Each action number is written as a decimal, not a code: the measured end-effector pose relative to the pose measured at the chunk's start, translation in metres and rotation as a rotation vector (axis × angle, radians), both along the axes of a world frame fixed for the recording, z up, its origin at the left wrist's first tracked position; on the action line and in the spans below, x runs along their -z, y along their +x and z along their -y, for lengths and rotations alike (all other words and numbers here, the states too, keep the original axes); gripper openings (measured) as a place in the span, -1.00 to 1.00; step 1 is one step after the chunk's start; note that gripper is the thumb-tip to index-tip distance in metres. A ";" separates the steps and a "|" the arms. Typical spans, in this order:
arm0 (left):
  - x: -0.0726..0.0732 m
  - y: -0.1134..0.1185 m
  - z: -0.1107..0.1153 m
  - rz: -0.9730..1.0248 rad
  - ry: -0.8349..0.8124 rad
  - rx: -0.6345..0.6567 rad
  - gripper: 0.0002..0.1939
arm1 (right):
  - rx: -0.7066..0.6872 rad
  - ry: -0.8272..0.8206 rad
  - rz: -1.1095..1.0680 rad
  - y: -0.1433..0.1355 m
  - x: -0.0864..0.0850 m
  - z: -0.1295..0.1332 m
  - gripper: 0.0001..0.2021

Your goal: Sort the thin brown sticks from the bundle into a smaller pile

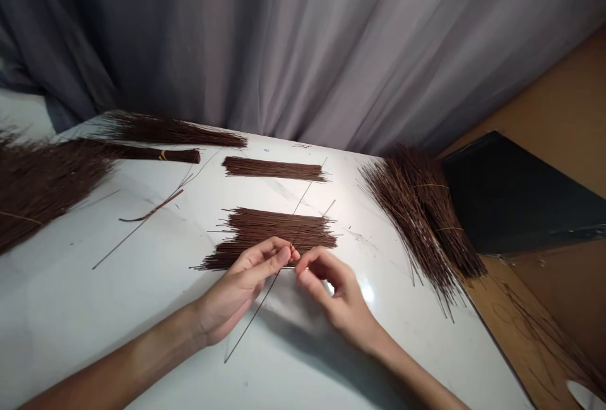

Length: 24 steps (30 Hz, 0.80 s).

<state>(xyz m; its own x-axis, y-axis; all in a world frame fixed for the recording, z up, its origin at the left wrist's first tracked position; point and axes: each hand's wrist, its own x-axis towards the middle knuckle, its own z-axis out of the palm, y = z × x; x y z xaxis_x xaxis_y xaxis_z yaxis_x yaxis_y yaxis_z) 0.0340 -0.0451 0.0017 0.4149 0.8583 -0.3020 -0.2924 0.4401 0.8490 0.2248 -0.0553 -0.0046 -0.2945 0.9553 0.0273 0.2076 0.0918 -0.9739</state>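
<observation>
Pinched between the thumb and fingers of my left hand (258,277) is a long thin brown twig (253,322). It slants from the lower left up past my fingertips, where a small bend or loop of thin strand shows. My right hand (334,284) is close beside, thumb and index finger brought together at the loop; what lies between them is too small to make out. Just behind both hands, a loose layer of cut brown twigs (274,224) lies side by side on the white table (189,315).
Farther back lies a short neat twig bundle (274,168). A large brush-like bundle (42,189), a yellow-banded bundle (182,156) and a knotted twig piece (154,210) are at left. Tied bundles (426,214) stand right, beside a black panel (521,195). A grey curtain (284,38) hangs behind.
</observation>
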 end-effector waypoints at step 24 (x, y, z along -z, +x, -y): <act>0.028 -0.030 -0.029 -1.037 1.044 -0.063 -0.83 | 0.897 0.636 0.763 0.167 -0.007 -0.047 -0.64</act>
